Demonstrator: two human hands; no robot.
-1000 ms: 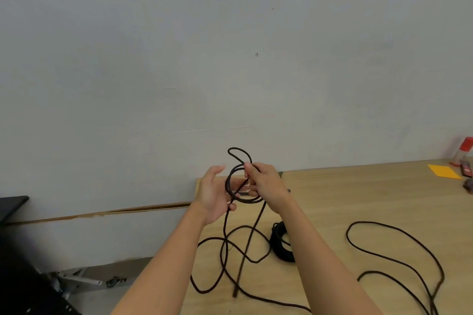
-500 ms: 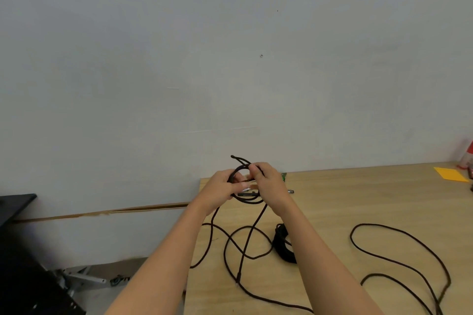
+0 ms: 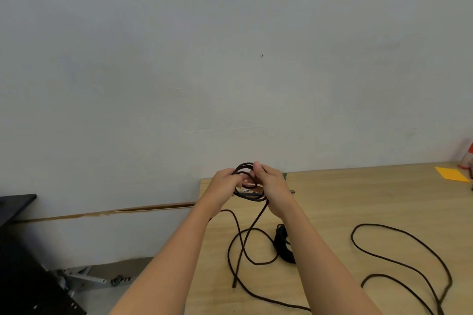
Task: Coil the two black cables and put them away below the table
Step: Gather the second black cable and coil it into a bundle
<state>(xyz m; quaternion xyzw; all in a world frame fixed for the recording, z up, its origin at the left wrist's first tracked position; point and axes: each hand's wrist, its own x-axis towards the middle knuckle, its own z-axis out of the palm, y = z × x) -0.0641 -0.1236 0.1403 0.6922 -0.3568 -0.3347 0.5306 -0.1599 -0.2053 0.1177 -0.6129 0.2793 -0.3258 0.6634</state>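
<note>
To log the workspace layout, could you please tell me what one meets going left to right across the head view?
Black furniture, metal bracket on the floor, left hand, right hand (both gripping the cable coil), loose cable loop, orange paper.

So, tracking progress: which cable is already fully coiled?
The bundle on the table; the other cable trails loose from the left hand and right hand.

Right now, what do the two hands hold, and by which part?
Both hold the black cable by its small coil: the left hand grips the left side, the right hand the right side. The rest lies on the table.
</note>
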